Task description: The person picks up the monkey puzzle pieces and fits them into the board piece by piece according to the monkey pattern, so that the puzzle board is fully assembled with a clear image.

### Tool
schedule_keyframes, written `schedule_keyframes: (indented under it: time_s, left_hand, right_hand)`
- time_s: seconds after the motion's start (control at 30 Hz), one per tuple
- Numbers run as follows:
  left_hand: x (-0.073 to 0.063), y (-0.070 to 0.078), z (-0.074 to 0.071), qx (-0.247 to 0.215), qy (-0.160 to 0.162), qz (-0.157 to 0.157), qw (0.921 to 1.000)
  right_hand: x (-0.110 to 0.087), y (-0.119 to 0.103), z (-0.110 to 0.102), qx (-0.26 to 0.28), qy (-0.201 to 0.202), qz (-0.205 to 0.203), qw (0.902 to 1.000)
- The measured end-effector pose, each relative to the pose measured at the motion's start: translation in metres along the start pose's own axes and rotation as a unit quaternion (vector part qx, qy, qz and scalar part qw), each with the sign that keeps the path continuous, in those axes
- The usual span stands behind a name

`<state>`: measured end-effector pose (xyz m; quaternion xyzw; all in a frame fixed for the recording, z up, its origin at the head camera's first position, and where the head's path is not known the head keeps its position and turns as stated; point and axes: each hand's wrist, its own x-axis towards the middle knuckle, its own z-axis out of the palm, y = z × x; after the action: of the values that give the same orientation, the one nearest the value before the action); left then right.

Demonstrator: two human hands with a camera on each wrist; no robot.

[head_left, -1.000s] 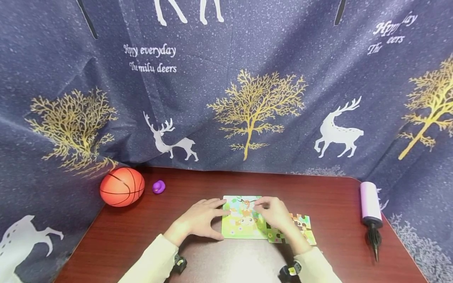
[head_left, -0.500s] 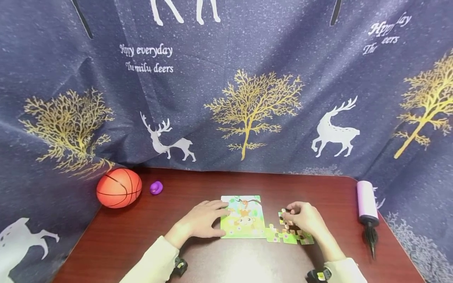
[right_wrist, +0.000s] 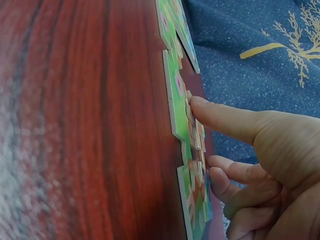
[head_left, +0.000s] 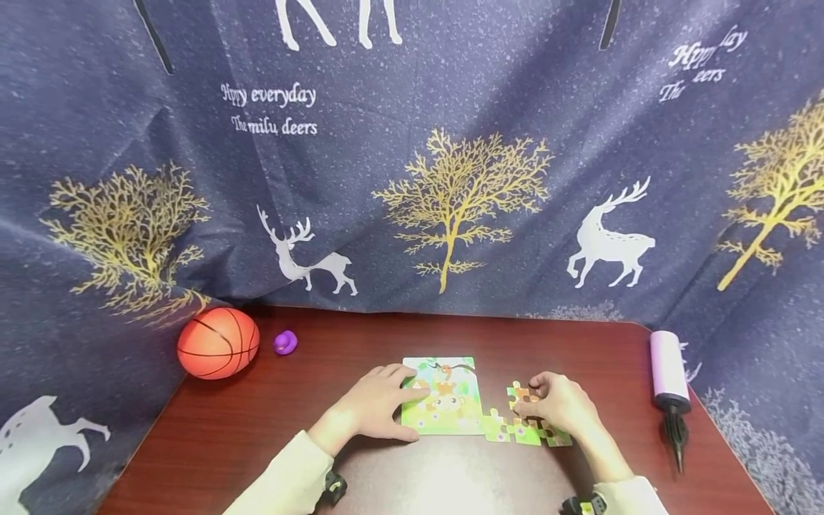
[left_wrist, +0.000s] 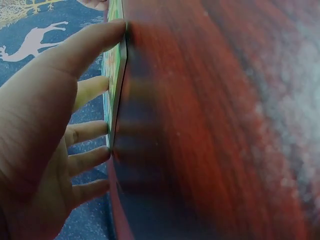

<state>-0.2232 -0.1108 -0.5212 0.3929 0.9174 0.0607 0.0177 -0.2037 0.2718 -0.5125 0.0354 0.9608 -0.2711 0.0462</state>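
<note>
So there's a square picture board point(head_left: 453, 415) with a cartoon animal on it lying flat around the middle of a reddish-brown counter point(head_left: 360, 336), and the left hand point(head_left: 375, 403) is on its left side. That grip is spread wide: fingers reaching onto the board's edge, thumb down by the near left corner. Just to the right of the board there's a bunch of interlocking puzzle pieces point(head_left: 528, 433), mostly green along the near row, and I can't tell if that row actually touches the board. The right hand point(head_left: 560, 404) is over those, and its grip is pinching a brownish piece point(head_left: 529, 395) with thumb and curled fingers, right up against the other ones. Other stuff around: an orange basketball point(head_left: 219, 343) at the back left, a little purple duck point(head_left: 286, 342) beside it, and a pale pink and black pump point(head_left: 669, 365) way over on the right. Behind it all hangs a dark blue cloth point(head_left: 386, 107) with white deer and gold trees.
</note>
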Motion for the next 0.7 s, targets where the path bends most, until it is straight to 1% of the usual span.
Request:
schedule_keyframes:
  time_s: [0.13, 0.3, 0.43, 0.7]
  left_hand:
    - [0.0001, 0.0006, -0.0003, -0.005, -0.002, 0.004, 1.0]
    - [-0.0004, 0.0006, -0.0005, -0.015, -0.005, 0.004, 0.9999]
    - [0.0006, 0.0011, -0.0012, -0.014, -0.001, 0.005, 0.9999]
    - [0.0032, 0.0023, 0.0007, -0.014, 0.0, -0.002, 0.9999]
  right_hand:
    - [-0.0018, -0.0016, -0.0001, 0.004, -0.003, 0.005, 1.0]
    - [-0.0016, -0.004, -0.0008, 0.002, -0.002, 0.0, 1.0]
    - [-0.002, -0.005, -0.0009, 0.002, -0.001, -0.005, 1.0]
    - [-0.0014, -0.004, 0.0011, 0.023, -0.009, -0.006, 0.9997]
